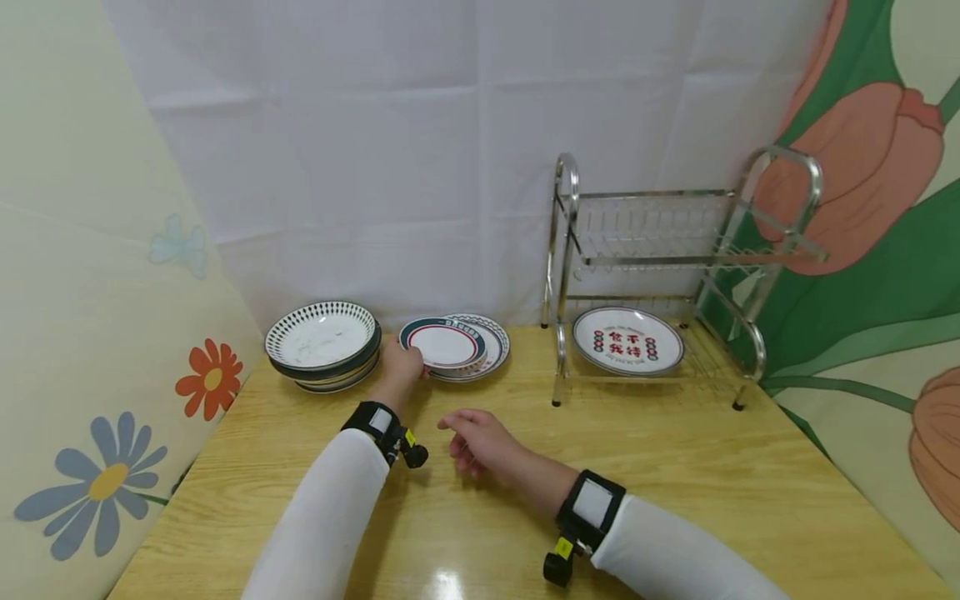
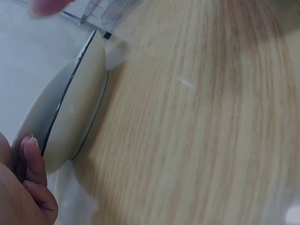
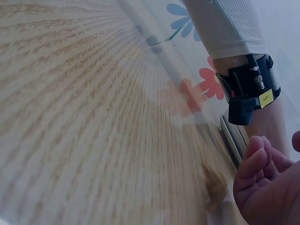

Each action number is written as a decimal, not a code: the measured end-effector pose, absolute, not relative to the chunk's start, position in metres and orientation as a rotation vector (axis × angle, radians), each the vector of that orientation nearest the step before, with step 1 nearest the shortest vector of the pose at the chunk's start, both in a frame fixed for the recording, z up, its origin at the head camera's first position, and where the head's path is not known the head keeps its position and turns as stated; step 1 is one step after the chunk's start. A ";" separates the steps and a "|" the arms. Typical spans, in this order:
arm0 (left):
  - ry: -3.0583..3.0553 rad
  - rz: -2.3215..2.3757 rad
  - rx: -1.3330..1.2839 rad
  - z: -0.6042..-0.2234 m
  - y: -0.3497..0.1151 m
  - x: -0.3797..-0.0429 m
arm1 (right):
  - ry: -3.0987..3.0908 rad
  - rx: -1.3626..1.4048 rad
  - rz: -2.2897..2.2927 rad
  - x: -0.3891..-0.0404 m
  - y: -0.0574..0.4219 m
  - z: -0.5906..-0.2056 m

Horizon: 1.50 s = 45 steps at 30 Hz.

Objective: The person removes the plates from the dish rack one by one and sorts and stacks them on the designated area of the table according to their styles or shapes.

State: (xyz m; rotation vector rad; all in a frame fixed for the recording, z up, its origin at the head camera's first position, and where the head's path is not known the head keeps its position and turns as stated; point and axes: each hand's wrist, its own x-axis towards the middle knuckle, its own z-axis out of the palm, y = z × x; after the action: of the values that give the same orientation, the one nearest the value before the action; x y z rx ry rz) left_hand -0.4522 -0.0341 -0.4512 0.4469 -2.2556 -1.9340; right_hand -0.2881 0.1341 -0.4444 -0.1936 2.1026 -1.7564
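Note:
My left hand grips the left edge of a small plate with a dark green rim and a red inner ring. That plate overlaps a larger white plate with a patterned rim, which it partly covers. In the left wrist view, fingers curl at the rim of the plate, which shows side-on with a dark edge line. Over the table in front of the plates, my right hand has loosely bent fingers and holds nothing.
Left of the left hand stands a stack of several plates or shallow bowls. A two-tier metal dish rack stands at the right, with a white plate bearing red characters on its lower tier. Behind the wooden table hangs a white cloth.

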 end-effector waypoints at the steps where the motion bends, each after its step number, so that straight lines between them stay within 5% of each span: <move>1: -2.272 -1.924 0.447 -0.452 -0.034 -0.453 | 2.101 -0.192 -1.753 -0.289 0.135 -0.444; 25: -2.667 -1.197 0.424 -0.451 -0.027 -0.445 | 2.025 -0.219 -1.775 -0.290 0.140 -0.446; 45: -2.664 -1.410 0.462 -0.460 -0.037 -0.451 | 2.074 -0.216 -1.755 -0.284 0.142 -0.442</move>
State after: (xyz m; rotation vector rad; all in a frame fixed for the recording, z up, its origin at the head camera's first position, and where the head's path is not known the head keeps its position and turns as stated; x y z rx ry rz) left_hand -0.4511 -0.0369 -0.4598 0.4617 -2.6643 -1.4103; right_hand -0.2839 0.1420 -0.4420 -0.2159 2.0739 -1.7553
